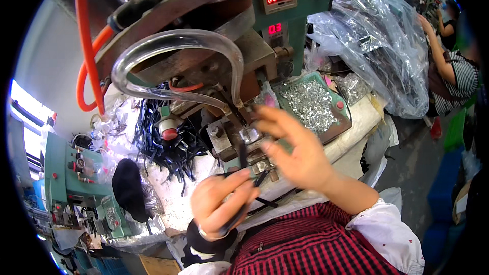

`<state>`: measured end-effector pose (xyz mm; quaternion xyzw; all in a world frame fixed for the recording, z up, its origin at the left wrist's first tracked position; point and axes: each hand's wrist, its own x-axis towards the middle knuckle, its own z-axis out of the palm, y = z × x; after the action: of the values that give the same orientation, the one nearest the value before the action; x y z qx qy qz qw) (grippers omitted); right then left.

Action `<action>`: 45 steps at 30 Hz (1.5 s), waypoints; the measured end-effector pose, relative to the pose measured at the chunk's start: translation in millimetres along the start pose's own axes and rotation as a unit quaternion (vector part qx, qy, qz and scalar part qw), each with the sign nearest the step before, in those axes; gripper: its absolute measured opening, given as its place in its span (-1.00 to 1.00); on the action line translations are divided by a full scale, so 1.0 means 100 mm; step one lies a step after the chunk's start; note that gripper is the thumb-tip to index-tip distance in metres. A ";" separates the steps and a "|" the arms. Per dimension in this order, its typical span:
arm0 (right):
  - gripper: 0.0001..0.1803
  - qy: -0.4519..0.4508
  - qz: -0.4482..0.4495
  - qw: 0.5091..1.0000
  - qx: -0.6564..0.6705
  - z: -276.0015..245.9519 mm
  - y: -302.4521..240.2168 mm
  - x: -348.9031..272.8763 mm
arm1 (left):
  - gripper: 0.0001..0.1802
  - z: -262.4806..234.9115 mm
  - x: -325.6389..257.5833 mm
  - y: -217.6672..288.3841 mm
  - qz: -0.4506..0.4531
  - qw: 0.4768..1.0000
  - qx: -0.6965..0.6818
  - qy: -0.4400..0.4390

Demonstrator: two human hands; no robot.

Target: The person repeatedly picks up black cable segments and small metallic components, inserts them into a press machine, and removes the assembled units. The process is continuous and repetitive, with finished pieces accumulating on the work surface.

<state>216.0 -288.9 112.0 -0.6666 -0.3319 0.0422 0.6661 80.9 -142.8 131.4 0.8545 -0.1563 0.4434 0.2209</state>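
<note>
My left hand (224, 201) is closed round a narrow black strap (243, 157), which stands up from the fingers toward the press. Another stretch of black strap (266, 202) shows beside that hand. Over the front of the press's small metal die (249, 135) is my right hand (300, 155), somewhat blurred, its thumb and fingers apart with nothing visible between them. Its fingertips lie close to the tooling, and I cannot tell whether they touch it. A clear bent tube (178, 38) loops down to the tooling.
A green tray (309, 79) of small shiny metal pieces stands right of the press. Black straps (168, 147) lie heaped at left, near a red push button (169, 131). Clear plastic sheeting (377, 35) bulges at the back right. Another person's arm (433, 46) shows beyond.
</note>
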 end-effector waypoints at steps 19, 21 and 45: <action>-0.78 0.042 -0.050 0.881 -0.469 -0.74 1.18 0.19 | -0.72 0.39 -0.05 -0.17 0.040 0.999 0.022 0.021; -0.78 -0.005 -0.044 0.873 -0.486 -0.67 1.15 0.22 | -0.69 0.33 -0.11 -0.03 -0.040 0.999 0.007 -0.027; -0.84 0.269 0.041 0.959 -0.078 -0.99 1.14 -0.11 | -0.80 -0.46 -1.61 -1.64 -0.322 0.902 0.284 -0.043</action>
<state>301.3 -367.3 14.5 -0.7162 -0.1155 -0.1376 0.6744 35.4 32.6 -17.2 0.9030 0.2503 0.3367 0.0927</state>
